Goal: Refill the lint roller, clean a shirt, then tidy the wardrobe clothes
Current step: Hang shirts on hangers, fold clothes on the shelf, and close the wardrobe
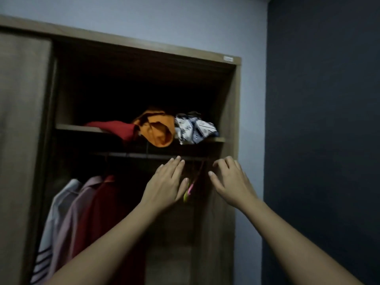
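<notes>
The open wardrobe (pixel 232 124) fills the left and middle. On its shelf (pixel 70 127) lie a red garment (pixel 117 128), a crumpled orange one (pixel 160 128) and a white patterned one (pixel 195 128). Below runs a dark hanging rail (pixel 127 154). A white shirt (pixel 59 204), a pink shirt (pixel 78 210) and a dark red shirt (pixel 102 208) hang at the left. My left hand (pixel 166 182) is raised just under the rail with straight fingers. My right hand (pixel 230 177) is beside it, fingers loosely bent, holding nothing. Between them hang empty hangers, one pink and yellow-green (pixel 189 191).
A sliding wardrobe door (pixel 22 140) covers the left side. A pale wall (pixel 253 140) stands right of the wardrobe, then a dark blue wall (pixel 324 140). The wardrobe's lower right part is dim and no clothes show there.
</notes>
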Available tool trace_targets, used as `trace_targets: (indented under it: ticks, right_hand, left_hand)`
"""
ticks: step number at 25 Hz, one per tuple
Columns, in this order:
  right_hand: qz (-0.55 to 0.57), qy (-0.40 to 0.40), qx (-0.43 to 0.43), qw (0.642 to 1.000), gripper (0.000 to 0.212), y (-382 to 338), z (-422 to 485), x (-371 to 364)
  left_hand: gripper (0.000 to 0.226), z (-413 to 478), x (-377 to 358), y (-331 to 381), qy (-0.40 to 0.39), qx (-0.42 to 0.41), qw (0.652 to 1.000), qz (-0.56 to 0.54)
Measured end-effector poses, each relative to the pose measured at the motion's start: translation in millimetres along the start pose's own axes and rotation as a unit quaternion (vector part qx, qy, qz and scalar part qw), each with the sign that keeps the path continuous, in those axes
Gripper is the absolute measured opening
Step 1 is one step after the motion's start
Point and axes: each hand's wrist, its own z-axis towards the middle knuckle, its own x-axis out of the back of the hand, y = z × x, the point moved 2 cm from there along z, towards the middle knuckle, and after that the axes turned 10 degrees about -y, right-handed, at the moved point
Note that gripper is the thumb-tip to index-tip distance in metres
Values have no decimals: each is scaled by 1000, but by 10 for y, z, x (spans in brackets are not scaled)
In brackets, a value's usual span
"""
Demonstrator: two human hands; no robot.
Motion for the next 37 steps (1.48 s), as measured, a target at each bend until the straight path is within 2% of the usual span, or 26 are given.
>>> trace_targets:
  ticks: [6, 9, 11, 14, 17, 19, 22, 27, 32, 34, 37]
  right_hand:
    - [-16, 26, 68, 997, 43, -537, 1121, -314]
    - [-27, 31, 96, 995, 57, -807, 1553, -430]
    - [-37, 13, 90, 995, 73, -915, 1795, -503]
    - [-62, -15, 68, 996, 93, -1001, 2151, -602]
    - [-71, -61, 39, 995, 105, -978, 2412, -600]
    - [-27, -125, 32, 991, 107, -950, 2586, -601]
    - [-8, -176, 38, 984, 97, -895, 2753, -607]
    - [-138, -134, 41, 980, 65, -880, 2803, -609]
    - [-183, -84, 98, 975, 36, -980, 2831, -453]
    - [-157, -56, 83, 982, 35, -948, 2846, -372]
    - [-7, 11, 16, 1000, 30, -891, 2808, -168]
  left_hand:
    - [58, 177, -172, -1433, 23, 51, 995, 85]
    - [61, 265, -194, -2062, 50, 70, 989, 116]
    - [63, 354, -150, -2301, 69, 72, 988, 118]
    - [64, 553, -156, -2525, 54, 49, 987, 146]
    - [68, 666, -185, -2628, 19, 24, 980, 199]
    - [69, 665, -243, -2669, 12, 18, 977, 213]
    - [77, 655, -296, -2695, 12, 15, 978, 206]
    - [80, 664, -302, -2685, 16, 9, 986, 168]
    - [62, 647, -264, -2654, 28, -48, 986, 158]
    - [60, 650, -258, -2669, 35, -55, 982, 180]
    - [60, 662, -269, -2666, 47, -54, 980, 186]
